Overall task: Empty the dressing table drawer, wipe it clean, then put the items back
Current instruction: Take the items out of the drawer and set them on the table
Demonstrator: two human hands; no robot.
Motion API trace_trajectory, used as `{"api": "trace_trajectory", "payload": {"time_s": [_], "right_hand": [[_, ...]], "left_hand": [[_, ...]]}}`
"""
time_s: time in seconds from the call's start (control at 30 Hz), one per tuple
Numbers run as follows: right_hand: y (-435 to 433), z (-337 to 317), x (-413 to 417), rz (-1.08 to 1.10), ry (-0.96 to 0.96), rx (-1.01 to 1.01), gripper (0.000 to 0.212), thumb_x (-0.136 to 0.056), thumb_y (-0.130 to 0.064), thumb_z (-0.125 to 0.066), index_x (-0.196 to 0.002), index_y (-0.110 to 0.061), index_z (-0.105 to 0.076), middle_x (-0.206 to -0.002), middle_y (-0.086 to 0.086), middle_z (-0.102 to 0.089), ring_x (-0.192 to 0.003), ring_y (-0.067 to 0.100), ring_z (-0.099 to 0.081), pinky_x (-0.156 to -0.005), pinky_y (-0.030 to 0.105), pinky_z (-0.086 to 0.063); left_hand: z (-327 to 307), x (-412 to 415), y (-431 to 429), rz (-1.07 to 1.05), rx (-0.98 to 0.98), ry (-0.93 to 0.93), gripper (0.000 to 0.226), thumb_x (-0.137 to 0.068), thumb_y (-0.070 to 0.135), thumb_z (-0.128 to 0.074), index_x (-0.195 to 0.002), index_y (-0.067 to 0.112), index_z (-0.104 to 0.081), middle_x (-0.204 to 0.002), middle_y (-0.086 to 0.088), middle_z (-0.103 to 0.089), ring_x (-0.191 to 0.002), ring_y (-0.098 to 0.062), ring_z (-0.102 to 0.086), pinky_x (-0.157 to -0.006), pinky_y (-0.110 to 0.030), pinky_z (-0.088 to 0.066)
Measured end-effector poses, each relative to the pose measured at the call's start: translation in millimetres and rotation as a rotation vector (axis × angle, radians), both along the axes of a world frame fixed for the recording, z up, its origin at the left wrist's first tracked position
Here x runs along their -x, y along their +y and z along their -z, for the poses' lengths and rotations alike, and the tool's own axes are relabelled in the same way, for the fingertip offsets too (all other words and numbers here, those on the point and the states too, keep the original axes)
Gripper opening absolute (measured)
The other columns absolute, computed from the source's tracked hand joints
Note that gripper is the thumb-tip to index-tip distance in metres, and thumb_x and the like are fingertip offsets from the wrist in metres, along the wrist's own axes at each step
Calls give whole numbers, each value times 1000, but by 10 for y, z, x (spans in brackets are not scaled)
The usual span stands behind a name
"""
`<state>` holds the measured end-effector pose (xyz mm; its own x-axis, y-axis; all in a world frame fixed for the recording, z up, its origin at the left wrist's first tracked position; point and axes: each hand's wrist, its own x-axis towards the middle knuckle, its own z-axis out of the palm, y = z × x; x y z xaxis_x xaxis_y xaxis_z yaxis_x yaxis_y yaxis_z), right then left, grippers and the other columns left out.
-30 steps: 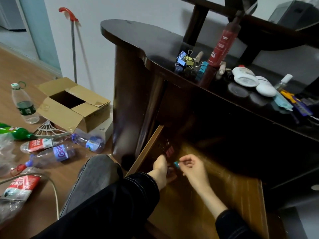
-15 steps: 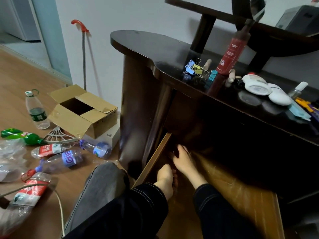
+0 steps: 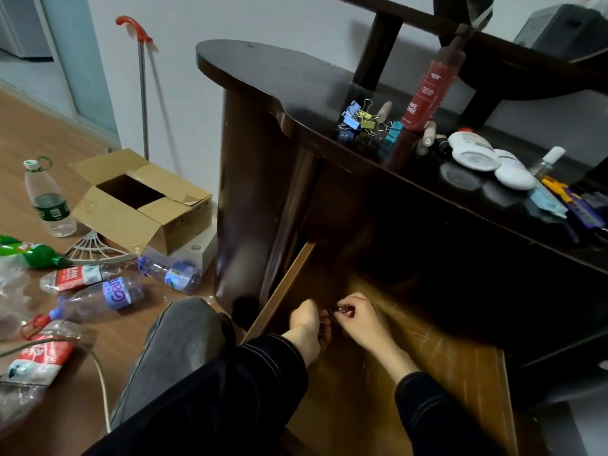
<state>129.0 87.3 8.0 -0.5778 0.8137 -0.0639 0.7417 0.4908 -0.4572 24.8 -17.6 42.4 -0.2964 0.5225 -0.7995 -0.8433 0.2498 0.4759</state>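
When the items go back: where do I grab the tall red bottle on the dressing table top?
Probably round the middle of the red bottle, at label height, coming from the front. It stands upright and slim, so fingers can wrap it; binder clips crowd its base, and the mirror frame stands behind.

In the drawer (image 3: 280,292), right hand (image 3: 363,320) pinches a red clip (image 3: 345,312) beside left hand (image 3: 306,322).

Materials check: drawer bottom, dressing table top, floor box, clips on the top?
Drawer bottom: light brown wood or veneer, streaky grain, slight sheen. Dressing table top: dark wood, probably lacquered; gloss mirrors the red bottle. Box: plain brown cardboard, matt, creased flaps. Binder clips: seemingly painted metal bodies, bare wire handles.
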Motion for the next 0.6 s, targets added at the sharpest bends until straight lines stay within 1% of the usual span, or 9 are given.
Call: {"api": "trace_trajectory", "payload": {"time_s": [0.07, 0.13, 0.23, 0.3, 0.33, 0.4, 0.47, 0.53, 0.6], "right_hand": [[-57, -63, -121, 62, 196, 155, 26, -93, -23, -71, -118, -17, -70, -117, -11, -56, -108, 9, -61, -83, 15, -51], [-126, -144, -221, 103, 355, 238, 27, -93, -16, -70, -119, -18, -69, -119, -14, -57, -111, 6, -60, -80, 9, -49], [-262, -250, -297, 132, 511, 269, 30, -94, -14, -69, -122, -25, -68, -123, -19, -58, -109, -3, -60, -79, 8, -50], [-369, -295, -311, 127, 574, 301, 31, -95, -11, -67, -121, -26, -69, -119, -20, -62, -103, -8, -62, -80, 11, -52], [-415, -310, -324, 134, 608, 342, 30, -95, -9, -66, -119, -26, -70, -114, -17, -66, -99, -6, -64, -79, 12, -52], [-489, -347, -350, 139, 663, 460, 28, -95, -10, -65, -114, -29, -74, -102, -8, -74, -91, 3, -68, -77, 16, -54], [-543, -372, -372, 95, 637, 518, 26, -97, -16, -65, -110, -34, -77, -102, -11, -76, -88, 6, -69, -76, 19, -54], [-561, -352, -373, 73, 636, 502, 26, -97, -16, -64, -108, -35, -77, -105, -14, -75, -91, 3, -68, -75, 19, -55], [-517, -295, -347, 149, 634, 409, 26, -98, -13, -61, -108, -34, -73, -108, -12, -73, -98, 5, -68, -77, 24, -58]], "left_hand": [[-1, -1, -7, 38, -14, -28, 26, -96, 15, -46, -74, 5, -59, -72, -10, -56, -64, -21, -51, -56, -28, -44], [-10, -1, 2, 58, -25, -50, 26, -95, 16, -48, -75, 4, -59, -72, -12, -58, -65, -22, -54, -55, -29, -47], [-18, -3, 15, 81, -38, -72, 27, -95, 20, -49, -76, 4, -60, -72, -13, -60, -66, -23, -56, -54, -30, -48], [-18, -10, 16, 86, -52, -81, 27, -94, 21, -49, -78, 4, -60, -71, -13, -62, -67, -24, -59, -55, -31, -49], [-20, -12, 17, 86, -59, -84, 27, -95, 22, -49, -79, 3, -60, -71, -13, -63, -67, -25, -59, -56, -31, -50], [-33, -19, 16, 86, -79, -101, 26, -95, 25, -49, -86, 3, -58, -75, -13, -62, -69, -25, -59, -58, -32, -50], [-45, -20, 14, 80, -92, -116, 25, -97, 27, -49, -87, 5, -53, -76, -12, -58, -70, -25, -57, -58, -34, -49], [-48, -21, 13, 104, -97, -106, 28, -97, 27, -48, -81, 4, -55, -66, -10, -58, -67, -23, -55, -57, -32, -48], [-47, -22, 12, 138, -86, -73, 28, -97, 24, -50, -80, 3, -60, -62, -9, -61, -61, -19, -53, -52, -26, -44]]}}
